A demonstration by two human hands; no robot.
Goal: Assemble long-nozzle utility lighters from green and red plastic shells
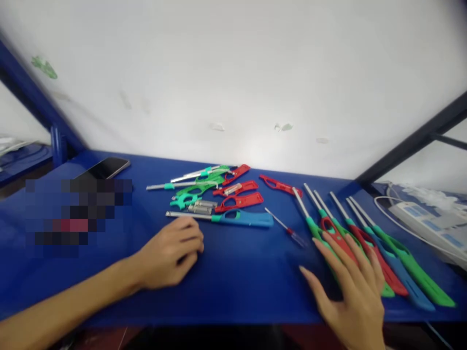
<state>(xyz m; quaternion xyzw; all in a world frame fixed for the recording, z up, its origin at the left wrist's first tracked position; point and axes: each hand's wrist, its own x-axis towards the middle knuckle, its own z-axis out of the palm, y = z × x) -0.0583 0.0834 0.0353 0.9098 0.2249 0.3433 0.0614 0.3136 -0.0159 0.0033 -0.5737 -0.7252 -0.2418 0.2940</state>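
Left hand (170,252) is resting curled, grasp unclear; splayed right hand (350,291) is covering right-side lighters (404,273), apparently aligned for tidiness.

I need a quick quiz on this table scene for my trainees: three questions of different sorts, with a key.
1. True or false: the right hand hides part of the row of lighters.
2. Nearest the left hand: A) phone; B) centre blue lighter; C) row of lighters?
3. Fill in: the tool just left of the row is a ___.
Key: 1. true; 2. B; 3. screwdriver.
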